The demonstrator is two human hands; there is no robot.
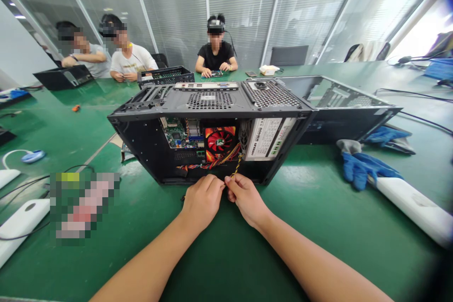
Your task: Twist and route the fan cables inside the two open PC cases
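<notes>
both bare forearms reach in over the green table, and the two hands meet just at the open mouth of the computer case. the left hand is curled nearly into a fist, thumb and forefinger pinched together; the right hand pinches too, fingertips closed on the near end of a thin yellow-and-black twisted cable. the tips of both hands touch, so they seem to share the same cable end, though whether a plug sits between them i cannot tell.

the cable runs up from the fingers into the case, passing beside the pale, labelled power supply. i'd judge this to be the working of a lead, freeing it or readying its end. the next move would call for a fine, steady pinch and a little slack, since the wire is slender and springy.

inside, a red fan with glossy blades sits by a bundle of coloured wires, against a green board. the case is matte black sheet metal, punched with vent holes. right of it lie limp blue gloves. beyond, three other people sit at the far side of the table.
</notes>
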